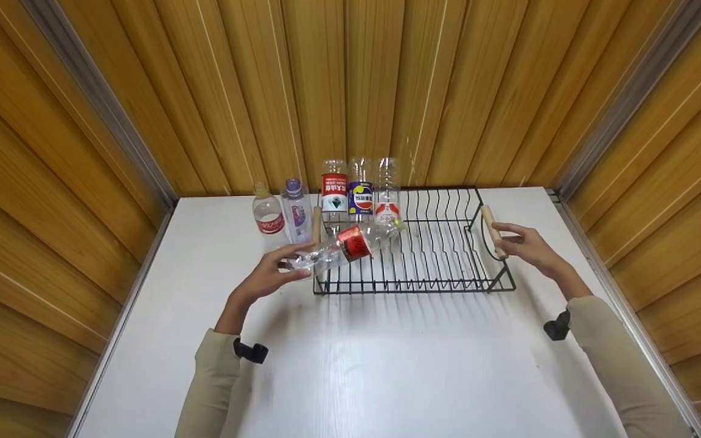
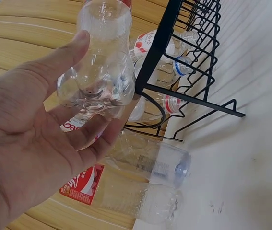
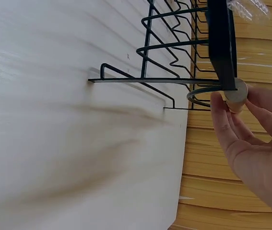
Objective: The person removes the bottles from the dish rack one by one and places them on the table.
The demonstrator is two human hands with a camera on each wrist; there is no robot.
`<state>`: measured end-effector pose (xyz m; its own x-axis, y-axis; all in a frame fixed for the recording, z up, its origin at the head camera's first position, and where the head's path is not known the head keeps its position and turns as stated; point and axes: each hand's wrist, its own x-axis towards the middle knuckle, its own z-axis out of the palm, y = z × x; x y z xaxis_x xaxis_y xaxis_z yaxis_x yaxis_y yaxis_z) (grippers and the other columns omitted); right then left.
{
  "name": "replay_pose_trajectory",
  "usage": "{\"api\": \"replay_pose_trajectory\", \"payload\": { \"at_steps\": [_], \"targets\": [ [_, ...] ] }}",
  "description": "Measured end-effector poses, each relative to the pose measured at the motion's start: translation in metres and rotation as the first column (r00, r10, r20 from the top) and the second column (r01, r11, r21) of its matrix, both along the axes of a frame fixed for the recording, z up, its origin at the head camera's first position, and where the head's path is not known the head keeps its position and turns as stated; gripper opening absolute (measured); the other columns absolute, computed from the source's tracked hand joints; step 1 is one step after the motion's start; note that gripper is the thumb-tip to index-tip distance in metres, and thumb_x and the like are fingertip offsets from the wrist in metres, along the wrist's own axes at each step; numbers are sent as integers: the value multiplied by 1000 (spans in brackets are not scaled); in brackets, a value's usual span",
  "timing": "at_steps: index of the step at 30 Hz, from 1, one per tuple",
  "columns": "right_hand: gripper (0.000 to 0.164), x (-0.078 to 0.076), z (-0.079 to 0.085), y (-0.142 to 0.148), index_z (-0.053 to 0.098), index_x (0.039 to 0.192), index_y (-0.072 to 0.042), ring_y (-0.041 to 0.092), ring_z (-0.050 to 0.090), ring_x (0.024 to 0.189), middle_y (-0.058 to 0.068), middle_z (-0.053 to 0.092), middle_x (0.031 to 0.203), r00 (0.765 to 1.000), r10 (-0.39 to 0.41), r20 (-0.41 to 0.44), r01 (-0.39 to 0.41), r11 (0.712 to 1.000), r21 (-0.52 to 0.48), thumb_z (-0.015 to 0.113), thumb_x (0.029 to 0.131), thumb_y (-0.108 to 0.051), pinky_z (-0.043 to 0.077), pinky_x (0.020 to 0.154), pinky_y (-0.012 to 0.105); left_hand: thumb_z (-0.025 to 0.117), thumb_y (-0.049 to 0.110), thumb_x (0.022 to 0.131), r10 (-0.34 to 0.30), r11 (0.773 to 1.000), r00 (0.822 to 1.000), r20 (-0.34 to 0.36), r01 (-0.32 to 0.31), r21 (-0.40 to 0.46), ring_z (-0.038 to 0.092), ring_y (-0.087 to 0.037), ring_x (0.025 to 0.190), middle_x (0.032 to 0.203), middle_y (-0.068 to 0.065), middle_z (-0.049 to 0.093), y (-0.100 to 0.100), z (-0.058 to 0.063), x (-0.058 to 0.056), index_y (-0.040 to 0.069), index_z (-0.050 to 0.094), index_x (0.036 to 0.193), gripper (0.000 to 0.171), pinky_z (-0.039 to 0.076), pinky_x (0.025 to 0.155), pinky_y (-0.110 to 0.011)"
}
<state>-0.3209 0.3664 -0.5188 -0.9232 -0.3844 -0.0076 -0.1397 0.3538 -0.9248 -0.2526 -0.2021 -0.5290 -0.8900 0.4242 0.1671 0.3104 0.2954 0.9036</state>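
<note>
My left hand [image 1: 271, 272] holds a clear plastic bottle [image 1: 326, 256] with a red label by its base end, thumb on one side and fingers on the other. The bottle tilts over the left part of a black wire rack [image 1: 414, 286], its neck pointing up and right in the head view. On the rack's right side, my right hand [image 1: 530, 248] pinches a wooden handle [image 1: 493, 231] between thumb and fingers. Three bottles stand upside down in the rack's back left: one with a red-and-white label [image 1: 334, 193], one blue-labelled [image 1: 361, 198], one red-and-white-banded [image 1: 387, 207].
Left of the rack, a red-labelled bottle [image 1: 269, 216] and a purple-capped bottle [image 1: 296, 213] stand upright on the white table [image 1: 387, 365]. A second wooden handle [image 1: 316, 224] is on the rack's left side. Wood-patterned walls [image 1: 369, 79] enclose the back and sides.
</note>
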Motion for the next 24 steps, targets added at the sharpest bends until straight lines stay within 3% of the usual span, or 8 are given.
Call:
{"api": "replay_pose_trajectory", "payload": {
  "at_steps": [5,10,13,18,22,24],
  "targets": [
    [53,-2,-1,4,29,142,11,17,58,109,37,33,137,998,40,45,-37,998,-58,51,95,2,53,80,21,69,20,87,35,999,998,43,-36,15,49,-42,116,138,-20,48,-7,2,4,11,48,139,58,45,92,-43],
    [55,-3,1,2,28,144,9,19,57,107,36,32,138,997,28,76,-21,996,-89,52,94,2,53,79,21,68,13,88,36,997,994,101,-43,67,46,-47,119,141,-26,42,-13,15,13,5,43,142,59,42,96,-56],
    [57,-4,1,2,28,145,7,20,56,107,37,31,137,995,0,96,8,997,-78,54,94,0,53,80,20,67,13,88,54,995,990,128,-65,81,42,-52,122,142,-25,41,-16,19,18,5,41,143,61,44,96,-53],
    [61,-1,1,2,26,146,5,20,57,104,38,32,136,991,-28,132,36,998,-54,55,94,-3,54,85,29,70,19,86,95,983,981,168,-119,138,41,-49,126,141,-21,44,-20,11,19,11,41,144,65,49,94,-42],
    [61,2,6,-1,24,146,7,28,55,105,41,32,134,986,-28,164,37,998,-55,54,94,-1,51,90,45,73,19,84,133,962,970,202,-175,208,41,-47,128,141,-18,46,-24,4,18,16,42,144,68,51,93,-39],
    [61,1,5,-1,24,146,6,28,56,105,40,33,133,987,-25,157,33,999,-44,55,94,-1,51,89,46,74,19,83,154,954,966,208,-200,224,43,-45,126,141,-17,46,-26,1,18,17,41,144,69,52,90,-39]
  ]
}}
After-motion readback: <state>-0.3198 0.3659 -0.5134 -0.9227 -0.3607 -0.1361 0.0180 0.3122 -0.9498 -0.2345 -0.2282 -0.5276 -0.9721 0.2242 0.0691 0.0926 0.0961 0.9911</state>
